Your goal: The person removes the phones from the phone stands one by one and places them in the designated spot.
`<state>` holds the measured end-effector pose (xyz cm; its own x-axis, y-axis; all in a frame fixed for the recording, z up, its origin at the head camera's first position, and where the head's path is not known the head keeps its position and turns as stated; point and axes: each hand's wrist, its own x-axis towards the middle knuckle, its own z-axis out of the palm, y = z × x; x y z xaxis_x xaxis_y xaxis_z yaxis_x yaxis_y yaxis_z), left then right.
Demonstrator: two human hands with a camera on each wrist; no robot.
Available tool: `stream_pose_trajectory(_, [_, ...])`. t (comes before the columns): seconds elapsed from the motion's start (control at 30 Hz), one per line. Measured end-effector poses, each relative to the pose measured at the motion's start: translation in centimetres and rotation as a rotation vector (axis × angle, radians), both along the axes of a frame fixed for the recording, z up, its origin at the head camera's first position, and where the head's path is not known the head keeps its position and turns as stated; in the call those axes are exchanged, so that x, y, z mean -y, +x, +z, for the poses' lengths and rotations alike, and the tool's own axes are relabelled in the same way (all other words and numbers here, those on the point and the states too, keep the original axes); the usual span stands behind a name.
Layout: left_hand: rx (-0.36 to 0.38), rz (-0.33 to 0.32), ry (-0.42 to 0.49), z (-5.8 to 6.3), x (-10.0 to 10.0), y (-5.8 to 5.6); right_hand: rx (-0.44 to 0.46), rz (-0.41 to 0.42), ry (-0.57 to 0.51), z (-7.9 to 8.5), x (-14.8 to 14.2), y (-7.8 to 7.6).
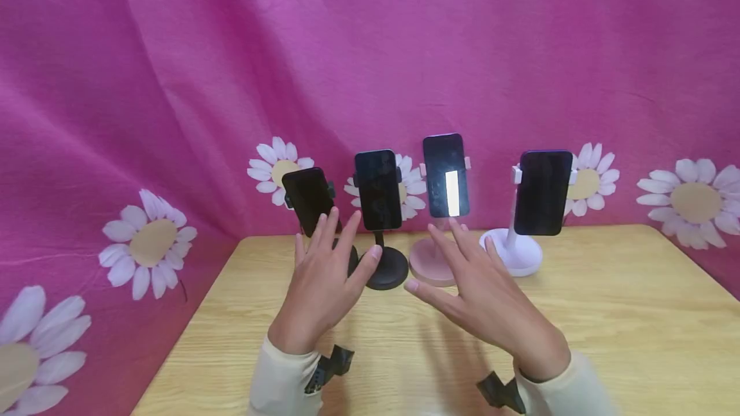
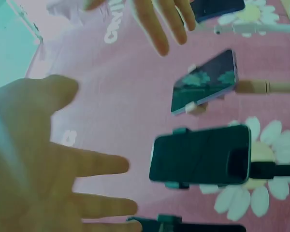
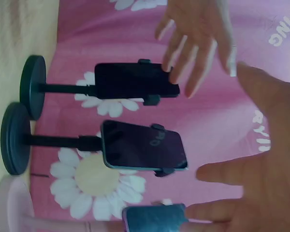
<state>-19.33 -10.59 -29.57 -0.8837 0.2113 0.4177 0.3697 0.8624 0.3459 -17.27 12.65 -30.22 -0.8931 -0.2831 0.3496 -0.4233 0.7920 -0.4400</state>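
4 stands (image 1: 386, 271) bar table (image 1: 636, 320) back; widest gap between pink stand (image 1: 426, 263), white stand (image 1: 523, 260).

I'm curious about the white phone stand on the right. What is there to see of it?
The white, plastic-looking phone stand has a rounded base, a slim post and small side clamps holding a dark-screened rectangular phone upright. It stands at the right end of the row, toward the back of the pale wood-grain table. In the head view, the right hand slightly overlaps its base, apparently without touching.
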Motion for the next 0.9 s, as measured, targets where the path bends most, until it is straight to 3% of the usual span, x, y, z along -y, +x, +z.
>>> stream_pose_trajectory(0.2, [-0.121,0.024,0.182,-0.2,1.9,-1.3,-0.007,0.06,-0.099,-0.2,1.9,-1.4])
stream_pose_trajectory(0.47, [-0.298,0.069,0.291,-0.7,3.8,-3.3,-0.044,0.163,-0.211,-0.9,4.4,-3.1])
stream_pose_trajectory(0.57, [-0.327,0.101,0.34,-1.0,4.4,-4.2,-0.034,0.192,-0.267,-1.2,5.3,-3.9])
stream_pose_trajectory(0.77, [-0.293,0.155,0.506,-1.4,5.7,-6.0,0.068,0.267,-0.419,-1.6,7.4,-5.5])
stream_pose_trajectory(0.9, [-0.169,0.145,0.696,-1.9,6.2,-7.0,0.116,0.314,-0.523,-2.1,8.8,-6.8])
